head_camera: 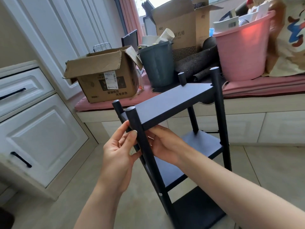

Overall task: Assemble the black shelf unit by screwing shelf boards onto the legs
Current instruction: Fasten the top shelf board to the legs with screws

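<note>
**Head view: the shelf is almost built**

Head camera looks down at the black shelf unit (pixel 179 146) standing on the floor. Three lower boards sit on the legs. The top board (pixel 171 103) is on too. The left hand (pixel 118 154) pinches the near leg (pixel 145 146). The right hand (pixel 165 146) holds under the top board, fingers hidden. I think only the last screws are left.

A grey bucket (pixel 156 63) sits on the pink cushion (pixel 264 85); left of it a cardboard box (pixel 105 76), right of it a pink tub (pixel 242 52).
</note>
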Motion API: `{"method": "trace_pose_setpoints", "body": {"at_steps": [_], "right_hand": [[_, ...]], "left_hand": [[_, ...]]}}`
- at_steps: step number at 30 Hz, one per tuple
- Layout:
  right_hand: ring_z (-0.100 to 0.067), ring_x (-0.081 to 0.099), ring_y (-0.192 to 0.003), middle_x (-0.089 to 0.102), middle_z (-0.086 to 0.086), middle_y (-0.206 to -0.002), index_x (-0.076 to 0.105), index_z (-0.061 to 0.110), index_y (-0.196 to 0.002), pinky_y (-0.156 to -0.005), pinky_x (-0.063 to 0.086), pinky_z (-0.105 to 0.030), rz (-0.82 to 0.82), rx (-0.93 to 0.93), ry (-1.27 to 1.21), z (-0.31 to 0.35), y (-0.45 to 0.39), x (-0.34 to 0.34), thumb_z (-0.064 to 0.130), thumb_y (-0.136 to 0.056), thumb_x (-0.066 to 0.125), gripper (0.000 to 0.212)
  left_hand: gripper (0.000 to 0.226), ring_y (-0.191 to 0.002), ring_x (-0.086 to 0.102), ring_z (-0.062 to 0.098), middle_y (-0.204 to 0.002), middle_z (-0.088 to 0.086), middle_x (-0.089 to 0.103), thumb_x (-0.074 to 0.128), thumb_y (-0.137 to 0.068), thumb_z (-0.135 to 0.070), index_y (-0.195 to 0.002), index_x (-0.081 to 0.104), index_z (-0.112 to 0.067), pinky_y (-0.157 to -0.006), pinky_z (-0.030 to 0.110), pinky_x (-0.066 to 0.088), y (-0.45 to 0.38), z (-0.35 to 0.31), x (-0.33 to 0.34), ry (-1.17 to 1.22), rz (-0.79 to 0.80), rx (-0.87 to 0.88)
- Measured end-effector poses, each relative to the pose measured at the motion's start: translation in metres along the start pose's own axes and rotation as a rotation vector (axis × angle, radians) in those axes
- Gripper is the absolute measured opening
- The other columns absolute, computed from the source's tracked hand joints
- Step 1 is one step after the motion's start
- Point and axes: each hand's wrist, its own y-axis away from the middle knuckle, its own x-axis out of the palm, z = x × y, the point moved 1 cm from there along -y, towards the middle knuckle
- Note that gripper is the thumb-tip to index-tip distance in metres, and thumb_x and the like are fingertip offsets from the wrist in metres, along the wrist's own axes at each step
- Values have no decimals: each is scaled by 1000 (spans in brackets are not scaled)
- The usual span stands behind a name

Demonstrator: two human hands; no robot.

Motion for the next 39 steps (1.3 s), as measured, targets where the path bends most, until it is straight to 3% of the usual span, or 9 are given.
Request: {"method": "trace_pose_setpoints", "body": {"at_steps": [5, 11, 19, 24, 27, 32, 39], "right_hand": [[-27, 56, -108, 61, -12, -111, 57, 0, -130, -110, 38, -49, 15, 18, 22, 0, -23, -1, 28, -95, 62, 45], [-24, 54, -109, 62, -8, -107, 55, 0, -132, -112, 36, -46, 50, 2, -30, -5, -43, -4, 26, -97, 58, 43], [-15, 60, -88, 65, 0, -87, 64, 10, -114, -84, 47, -31, 74, 35, -30, -6, -55, -4, 28, -98, 57, 25], [-22, 56, -97, 63, -1, -89, 64, 12, -108, -89, 46, -38, 61, 84, -21, -7, -57, -6, 32, -96, 60, 24], [-24, 54, -104, 59, -5, -102, 62, 12, -114, -99, 46, -43, 73, 84, -38, -9, -57, -10, 31, -96, 59, 26], [-18, 59, -82, 54, -8, -101, 63, 13, -109, -73, 50, -33, 62, 123, -17, -8, -54, -2, 37, -94, 61, 28], [-12, 64, -66, 65, 3, -93, 65, 17, -110, -72, 49, -32, 119, 117, -64, -4, -53, -1, 35, -97, 58, 24]], "left_hand": [[45, -98, 64, 32, -104, 18, 68, 59, -90, -22, -135, 61, -22, -85, 55, 60, -17, -1, -3, -6, 1, 10], [39, -88, 66, 23, -92, 7, 73, 57, -90, -22, -128, 63, -22, -83, 50, 58, -30, -1, -4, 1, 16, 0], [37, -80, 68, 15, -84, 1, 74, 57, -89, -22, -126, 63, -24, -79, 49, 58, -37, 0, -4, 14, 3, -9], [34, -85, 68, 16, -89, 0, 74, 56, -91, -21, -125, 64, -25, -78, 50, 61, -39, 1, -6, 29, -1, -26], [40, -90, 65, 19, -94, 2, 72, 58, -88, -23, -128, 64, -24, -81, 54, 59, -38, 0, -5, 29, -6, -29], [45, -96, 59, 25, -94, 4, 69, 59, -87, -24, -132, 63, -23, -90, 63, 52, -37, 0, -5, 35, -29, -40], [45, -96, 58, 27, -93, 4, 69, 60, -86, -24, -131, 64, -22, -85, 64, 55, -35, -1, -3, 35, -35, -32]]}}
